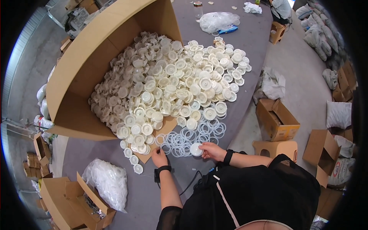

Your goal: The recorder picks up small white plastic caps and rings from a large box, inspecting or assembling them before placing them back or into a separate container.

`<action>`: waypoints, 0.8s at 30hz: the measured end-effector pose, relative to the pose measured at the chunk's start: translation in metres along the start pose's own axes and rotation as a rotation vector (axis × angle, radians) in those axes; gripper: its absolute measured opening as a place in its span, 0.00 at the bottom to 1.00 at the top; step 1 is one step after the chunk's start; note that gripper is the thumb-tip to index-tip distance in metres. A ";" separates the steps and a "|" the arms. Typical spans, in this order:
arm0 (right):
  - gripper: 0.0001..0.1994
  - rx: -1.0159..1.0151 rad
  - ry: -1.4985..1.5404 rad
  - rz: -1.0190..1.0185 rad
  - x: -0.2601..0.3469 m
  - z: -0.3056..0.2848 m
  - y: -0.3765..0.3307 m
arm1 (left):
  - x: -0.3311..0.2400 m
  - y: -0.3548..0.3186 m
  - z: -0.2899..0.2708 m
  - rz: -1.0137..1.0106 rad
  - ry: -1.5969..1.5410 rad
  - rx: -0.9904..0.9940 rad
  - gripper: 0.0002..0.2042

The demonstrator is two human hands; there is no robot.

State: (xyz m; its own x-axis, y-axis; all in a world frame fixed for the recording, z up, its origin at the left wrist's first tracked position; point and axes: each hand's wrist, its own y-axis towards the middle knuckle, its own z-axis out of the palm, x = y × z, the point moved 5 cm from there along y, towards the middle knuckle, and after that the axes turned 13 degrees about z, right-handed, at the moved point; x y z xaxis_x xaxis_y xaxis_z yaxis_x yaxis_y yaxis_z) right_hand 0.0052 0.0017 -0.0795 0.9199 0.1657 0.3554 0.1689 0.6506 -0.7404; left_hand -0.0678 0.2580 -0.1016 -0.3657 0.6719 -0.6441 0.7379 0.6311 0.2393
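Cap: a round white plastic cap (196, 149) is held at the near edge of the table, just in front of the person's chest, beside a patch of clear rings.
Right hand: the right hand (212, 150) is closed on the cap, which is pinched at its right rim by the fingertips; a dark band is worn at the wrist.
Left hand: the left hand (159, 157) is laid on the table near the rings, fingers curled downward; whether anything is pinched under them cannot be told. A black watch (164, 168) is worn on this wrist.
Rings: many thin clear rings (191, 136) are spread flat on the grey table (214, 50), between the two hands and the heap of caps, some overlapping.
Heap: a large heap of white caps (172, 82) is spilled from a big cardboard box (88, 65) tipped on its side; the heap reaches across the table to the rings.
Stray caps: a few caps (134, 159) are scattered just left of the left hand, on and beside a cardboard flap.
Bag, near: a clear plastic bag (109, 180) of white parts is lying on the table to the left of the left forearm.
Bag, far: another clear bag (218, 21) is seen at the far end of the table.
Floor, right: an open brown box (276, 119) and a wooden stool (276, 147) are standing beside the table.
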 end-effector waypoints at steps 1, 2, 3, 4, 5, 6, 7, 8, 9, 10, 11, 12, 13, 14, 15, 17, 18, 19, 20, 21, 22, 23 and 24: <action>0.11 -0.008 0.000 0.001 0.001 -0.001 0.000 | 0.001 -0.001 0.000 -0.074 -0.067 0.004 0.06; 0.11 -0.016 0.001 0.002 0.000 -0.001 -0.001 | -0.002 -0.003 -0.001 -0.072 -0.069 0.007 0.06; 0.11 -0.018 0.003 0.001 0.000 -0.002 -0.001 | -0.005 -0.005 -0.003 -0.081 -0.069 -0.006 0.06; 0.11 -0.024 0.020 0.001 0.000 -0.004 0.000 | -0.006 -0.007 -0.004 -0.091 -0.069 -0.019 0.06; 0.11 -0.027 0.034 0.003 -0.002 -0.004 0.000 | -0.004 -0.008 -0.004 -0.092 -0.068 -0.020 0.06; 0.11 -0.026 0.033 0.003 -0.003 -0.003 0.000 | -0.004 -0.008 -0.005 -0.019 -0.036 -0.040 0.06; 0.11 -0.033 0.045 0.014 -0.004 -0.003 0.000 | -0.005 -0.009 -0.006 0.055 -0.003 -0.060 0.05; 0.11 -0.041 0.058 0.023 -0.004 -0.003 0.000 | -0.005 -0.008 -0.006 0.056 -0.003 -0.060 0.05; 0.11 -0.041 0.058 0.020 -0.004 -0.003 0.000 | -0.005 -0.007 -0.006 0.069 0.019 -0.052 0.05; 0.10 -0.026 0.060 0.031 -0.005 -0.002 0.000 | -0.007 -0.006 -0.005 0.083 0.040 -0.044 0.04; 0.10 -0.015 0.068 0.038 -0.004 -0.003 0.000 | -0.013 -0.004 -0.006 0.090 0.035 -0.038 0.04; 0.10 -0.021 0.075 0.031 -0.003 -0.005 -0.001 | -0.017 -0.005 -0.010 0.068 0.023 -0.070 0.04; 0.10 0.003 0.097 0.032 -0.001 -0.005 0.000 | -0.021 -0.005 -0.013 0.047 0.009 -0.100 0.04; 0.09 0.026 0.117 0.036 -0.001 -0.003 -0.002 | -0.019 -0.007 -0.015 -0.028 -0.036 -0.111 0.04; 0.09 0.020 0.122 0.032 -0.002 -0.005 -0.001 | -0.017 -0.010 -0.013 -0.024 -0.041 -0.104 0.04; 0.09 0.039 0.181 0.009 -0.003 -0.008 0.002 | -0.012 -0.016 -0.006 -0.184 -0.675 -0.236 0.05; 0.09 0.032 0.190 0.004 -0.003 -0.009 0.002 | -0.020 -0.020 -0.004 -0.195 -0.729 -0.213 0.05; 0.09 0.031 0.207 -0.003 -0.002 -0.010 0.001 | -0.029 -0.025 -0.004 -0.194 -0.733 -0.202 0.05; 0.09 0.030 0.225 -0.011 -0.001 -0.010 0.000 | -0.040 -0.029 -0.001 -0.306 -0.874 -0.154 0.05; 0.09 0.026 0.230 -0.014 -0.002 -0.009 0.000 | -0.052 -0.034 0.003 -0.421 -1.011 -0.108 0.06; 0.08 0.024 0.233 -0.035 -0.001 -0.008 0.000 | -0.063 -0.039 0.005 -0.492 -1.117 -0.079 0.07; 0.08 0.023 0.233 -0.056 -0.001 -0.007 0.000 | -0.069 -0.042 0.005 -0.491 -1.118 -0.074 0.07; 0.08 0.021 0.237 -0.059 -0.001 -0.006 -0.001 | -0.075 -0.045 0.010 -0.515 -1.201 -0.022 0.07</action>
State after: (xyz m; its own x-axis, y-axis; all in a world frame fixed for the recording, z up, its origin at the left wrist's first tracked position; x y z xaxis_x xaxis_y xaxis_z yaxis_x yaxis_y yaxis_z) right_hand 0.0065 -0.0035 -0.0830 0.9665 -0.0499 0.2519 0.2194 0.6697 -0.7095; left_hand -0.0676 0.1752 -0.0709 0.1383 -0.4035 -0.9045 0.6522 0.7243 -0.2235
